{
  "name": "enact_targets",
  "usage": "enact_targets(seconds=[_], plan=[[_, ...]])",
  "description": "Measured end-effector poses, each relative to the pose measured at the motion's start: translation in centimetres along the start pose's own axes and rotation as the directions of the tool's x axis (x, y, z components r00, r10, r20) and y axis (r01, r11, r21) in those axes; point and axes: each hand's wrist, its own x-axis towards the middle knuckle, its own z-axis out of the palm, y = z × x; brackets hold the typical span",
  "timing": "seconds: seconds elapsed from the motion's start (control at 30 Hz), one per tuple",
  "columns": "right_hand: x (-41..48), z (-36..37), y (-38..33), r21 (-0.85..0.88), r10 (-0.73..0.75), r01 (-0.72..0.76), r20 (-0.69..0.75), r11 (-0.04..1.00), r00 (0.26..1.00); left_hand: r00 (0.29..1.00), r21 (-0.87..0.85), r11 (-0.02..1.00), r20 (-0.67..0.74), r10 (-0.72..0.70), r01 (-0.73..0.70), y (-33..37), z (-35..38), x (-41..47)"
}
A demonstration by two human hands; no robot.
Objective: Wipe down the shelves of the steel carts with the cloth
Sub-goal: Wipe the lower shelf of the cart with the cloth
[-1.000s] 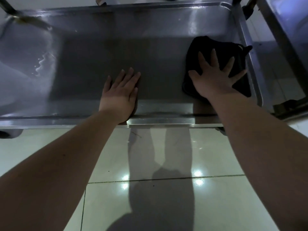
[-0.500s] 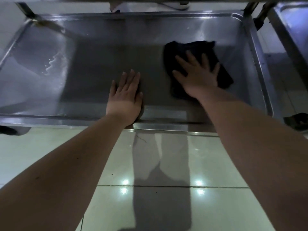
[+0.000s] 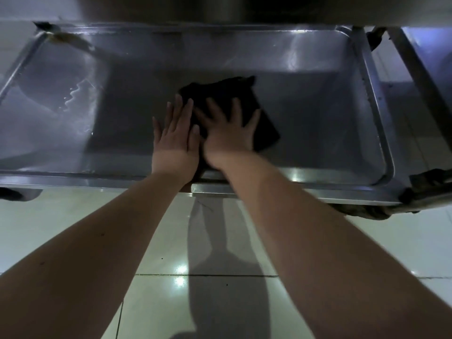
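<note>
Dim, bluish light. The steel shelf point(image 3: 318, 123) lies largely shadowed by the tier above point(image 3: 220, 8). Glare streaks its far rim and near right edge. Two small lamp reflections glint on the glossy floor tiles point(image 3: 49, 216), crossed by a dark shadow. Rims bow at the margins.

The crumpled cloth point(image 3: 220, 91) is plain black. The rimmed steel cart shelf point(image 3: 318, 113) is silver-grey, darker at its middle, with pale wavy streaks point(image 3: 71, 97) toward its left edge. The glossy floor tiles point(image 3: 49, 216) are pale greenish-white, crossed by thin dark grout lines point(image 3: 208, 275).
</note>
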Motion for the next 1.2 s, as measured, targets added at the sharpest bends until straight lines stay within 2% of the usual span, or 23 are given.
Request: enact_targets(seconds=[0.1,0.2,0.3,0.4,0.47,0.57,0.63,0.77,0.83,0.9,0.97,1.0,1.03,1.07,1.13,1.2], plan=[[-2.1,0.9,-2.1,-0.005,-0.106,0.106,0.049,0.994,0.993,0.998,-0.067,0.998,-0.065,0.015,-0.020,-0.2,-0.8,-0.9],[-4.2,0.8,2.4,0.046,-0.062,0.063,-0.024,0.997,0.998,0.999,-0.010,0.999,0.010,0.032,-0.032,-0.2,-0.6,-0.9],[-6.9,0.6,9.4,0.059,0.140,-0.137,-0.051,0.989,0.989,0.994,0.078,0.996,0.096,0.045,-0.052,-0.2,0.0,-0.4],[-9.1,0.0,15.2,0.102,0.384,-0.380,-0.018,0.919,0.923,0.990,0.147,0.985,0.126,0.070,-0.088,-0.2,0.2,-0.5],[-9.4,-0.1,16.1,0.099,0.456,-0.456,0.025,0.884,0.889,0.991,0.180,0.980,0.110,0.071,-0.090,0.2,0.1,-0.6],[-8.4,-0.2,13.1,0.073,0.489,-0.492,0.061,0.867,0.870,0.990,0.203,0.973,0.107,0.088,-0.108,0.7,-0.5,-0.8],[-7.9,0.0,9.1,0.081,0.433,-0.437,0.068,0.896,0.899,0.993,0.127,0.990,0.104,0.051,-0.064,0.9,-1.1,-0.9],[-7.4,1.0,-0.9,0.085,0.160,-0.165,0.066,0.983,0.985,0.992,-0.075,0.994,0.112,-0.065,0.074,-0.2,-3.0,-1.6],[-6.8,1.0,-5.1,0.073,0.036,-0.047,0.141,0.996,0.989,0.990,-0.092,0.992,0.121,-0.077,0.088,-1.2,-4.0,-2.5],[-6.2,0.7,-6.7,0.138,-0.046,0.021,0.178,0.990,0.983,0.990,-0.123,0.988,0.117,-0.080,0.095,-1.5,-4.3,-3.2],[-6.1,0.2,-6.1,0.313,-0.054,0.034,0.056,0.949,0.997,0.990,-0.216,0.969,0.091,-0.104,0.121,-1.3,-4.5,-3.6],[-6.3,0.0,-4.9,0.365,0.004,0.014,-0.046,0.931,0.999,0.990,-0.247,0.961,0.092,-0.103,0.123,-0.8,-4.3,-3.5],[-6.5,0.0,-3.2,0.362,0.080,-0.027,-0.133,0.932,0.988,0.990,-0.226,0.968,0.110,-0.086,0.109,-0.3,-3.9,-3.5],[-6.6,0.1,-1.3,0.323,0.144,-0.081,-0.177,0.943,0.974,0.988,-0.133,0.988,0.144,-0.062,0.081,0.3,-3.2,-3.5],[-6.9,0.5,2.3,0.220,0.196,-0.167,-0.119,0.961,0.973,0.971,0.188,0.982,0.234,-0.050,0.005,1.6,-1.4,-3.9],[-7.4,1.1,4.2,0.113,0.173,-0.170,-0.018,0.979,0.985,0.954,0.394,0.918,0.291,-0.078,-0.045,2.3,0.1,-4.4]])
